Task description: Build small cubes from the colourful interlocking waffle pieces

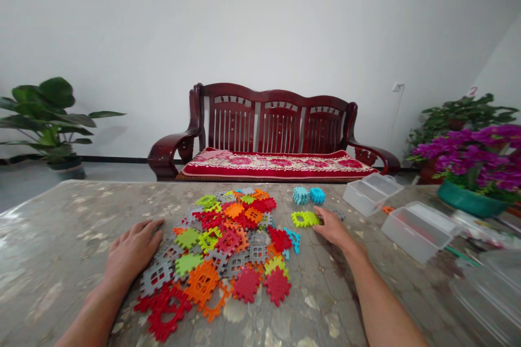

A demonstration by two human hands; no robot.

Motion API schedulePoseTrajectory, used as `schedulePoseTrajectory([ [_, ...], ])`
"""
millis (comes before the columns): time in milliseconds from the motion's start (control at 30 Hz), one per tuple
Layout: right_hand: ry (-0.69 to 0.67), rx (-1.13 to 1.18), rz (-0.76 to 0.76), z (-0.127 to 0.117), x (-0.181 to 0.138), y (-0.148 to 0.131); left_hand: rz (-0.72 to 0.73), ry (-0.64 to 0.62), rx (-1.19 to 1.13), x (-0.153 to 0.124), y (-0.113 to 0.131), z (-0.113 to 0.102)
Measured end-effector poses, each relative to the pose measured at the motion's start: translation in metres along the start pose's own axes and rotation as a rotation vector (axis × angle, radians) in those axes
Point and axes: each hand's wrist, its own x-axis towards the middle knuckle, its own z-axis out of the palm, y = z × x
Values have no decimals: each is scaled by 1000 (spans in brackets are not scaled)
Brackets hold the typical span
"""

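Note:
A heap of flat interlocking plastic tiles point(228, 244) in red, orange, green, grey and blue lies on the marbled table point(61, 238). My left hand point(134, 249) rests flat, fingers stretched, on the heap's left edge over grey tiles. My right hand point(331, 225) reaches past the heap, its fingertips touching a yellow-green tile point(304, 219) lying apart on the table. Just behind it sit two small blue tile assemblies point(308, 195).
Two open clear plastic boxes point(372, 192) point(419, 230) stand at the right, with more clear lids near the right edge. A teal pot of purple flowers point(472, 173) stands at the far right. A wooden bench point(272, 135) and a leafy plant point(49, 119) stand behind the table.

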Motion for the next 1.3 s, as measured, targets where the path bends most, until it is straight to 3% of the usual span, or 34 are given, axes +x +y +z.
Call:
schedulePoseTrajectory([
  [133,27,148,79,4,3,1,-22,-23,18,-1,3,-3],
  [233,35,217,54,2,3,-11,-17,-19,18,-2,4,-5],
  [467,24,13,-104,-1,-1,-41,-10,2,3,-1,3,-2],
  [833,-5,-140,-98,-1,-7,-52,-10,-2,5,1,0,2],
  [1300,1,-113,-98,1,-8,-53,-2,21,0,2,-3,3],
])
